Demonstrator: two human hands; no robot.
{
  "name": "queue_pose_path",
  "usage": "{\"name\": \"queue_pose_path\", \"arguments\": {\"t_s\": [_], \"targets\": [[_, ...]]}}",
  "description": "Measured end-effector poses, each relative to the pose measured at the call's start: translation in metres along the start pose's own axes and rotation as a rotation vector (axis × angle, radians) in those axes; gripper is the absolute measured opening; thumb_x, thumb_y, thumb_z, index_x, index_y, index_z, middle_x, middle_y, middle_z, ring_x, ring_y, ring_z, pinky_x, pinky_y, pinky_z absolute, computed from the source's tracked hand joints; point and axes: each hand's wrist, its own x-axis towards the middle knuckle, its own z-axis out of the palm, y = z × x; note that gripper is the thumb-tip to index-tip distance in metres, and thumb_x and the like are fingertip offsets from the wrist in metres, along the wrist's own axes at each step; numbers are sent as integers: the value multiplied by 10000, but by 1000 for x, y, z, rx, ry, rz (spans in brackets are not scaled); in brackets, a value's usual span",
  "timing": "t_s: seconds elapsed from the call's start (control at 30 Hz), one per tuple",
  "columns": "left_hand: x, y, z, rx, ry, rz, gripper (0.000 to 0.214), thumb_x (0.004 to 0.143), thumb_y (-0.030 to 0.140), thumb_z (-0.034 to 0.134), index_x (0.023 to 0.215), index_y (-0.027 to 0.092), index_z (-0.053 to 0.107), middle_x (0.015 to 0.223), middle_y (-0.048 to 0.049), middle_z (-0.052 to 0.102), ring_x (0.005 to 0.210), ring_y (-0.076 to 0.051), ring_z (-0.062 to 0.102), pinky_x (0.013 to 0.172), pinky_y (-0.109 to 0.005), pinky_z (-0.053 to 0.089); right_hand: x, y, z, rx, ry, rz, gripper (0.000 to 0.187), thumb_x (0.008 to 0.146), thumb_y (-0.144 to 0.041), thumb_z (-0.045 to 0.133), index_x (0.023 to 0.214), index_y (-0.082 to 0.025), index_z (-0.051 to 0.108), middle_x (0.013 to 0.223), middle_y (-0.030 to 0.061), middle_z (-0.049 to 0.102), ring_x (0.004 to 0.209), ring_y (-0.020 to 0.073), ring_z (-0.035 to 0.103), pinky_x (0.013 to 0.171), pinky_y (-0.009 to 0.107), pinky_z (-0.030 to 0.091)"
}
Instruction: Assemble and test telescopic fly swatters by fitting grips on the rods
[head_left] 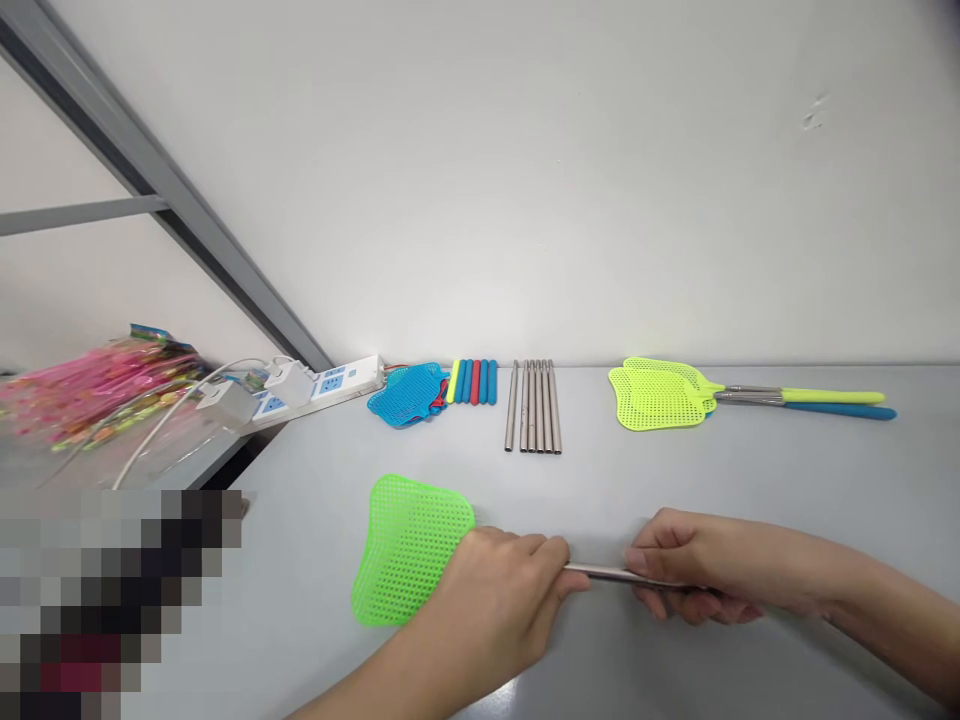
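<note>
My left hand (501, 590) is closed around the neck of a green mesh swatter head (409, 548) that lies flat on the grey table (750, 480). My right hand (697, 570) is closed on a thin metal rod (600, 573) that runs between the two hands just above the tabletop. The rod's far end is hidden inside my right fist, and its joint with the head is hidden by my left fingers.
At the back lie blue swatter heads (409, 395), a row of coloured handle grips (472, 381), several metal rods (532, 405) and two assembled yellow-green swatters (660, 392). A white power strip (315, 388) and pink packets (90, 395) sit at the left.
</note>
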Motion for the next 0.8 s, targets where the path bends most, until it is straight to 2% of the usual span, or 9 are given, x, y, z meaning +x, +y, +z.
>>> {"name": "queue_pose_path", "arguments": {"t_s": [0.17,0.37,0.5,0.6,0.67,0.8], "targets": [[0,-1,-6,-52,-18,-49,300,909,337,257,690,189,399,610,28,541,488,-117,449,474,-255,188,-1,-2,2,-225,145,-103,390,804,-486,470,655,-138,566,512,-46,379,434,44,295,389,159,215],[-1,-5,-10,-111,-87,-79,312,901,357,271,675,191,409,597,30,536,500,-115,452,465,-250,180,2,2,9,-332,207,-177,414,828,-486,420,644,-148,573,507,-51,338,446,60,265,411,198,197],[0,-7,-12,-122,-102,-95,322,898,371,282,676,187,426,617,17,540,527,-120,470,476,-246,203,2,3,10,-402,269,-183,426,830,-508,394,694,-164,605,498,-43,403,446,67,308,430,200,233],[2,-9,-14,-137,-100,-114,339,897,397,279,681,184,431,639,14,543,530,-116,467,474,-241,209,-1,1,3,-433,282,-174,418,827,-513,396,710,-170,604,517,-27,486,465,75,338,441,200,249],[3,-10,-13,-149,-104,-117,348,899,406,274,683,183,432,645,17,541,522,-110,456,468,-237,209,-4,0,-3,-447,262,-157,413,809,-512,427,654,-158,575,547,-20,507,467,73,325,428,200,235],[6,-12,-9,-137,-62,-83,313,898,391,301,715,185,449,676,22,547,557,-109,453,504,-237,250,-10,-1,-15,-462,247,-148,387,805,-498,439,675,-158,569,602,-15,520,480,73,335,433,200,243]]}}
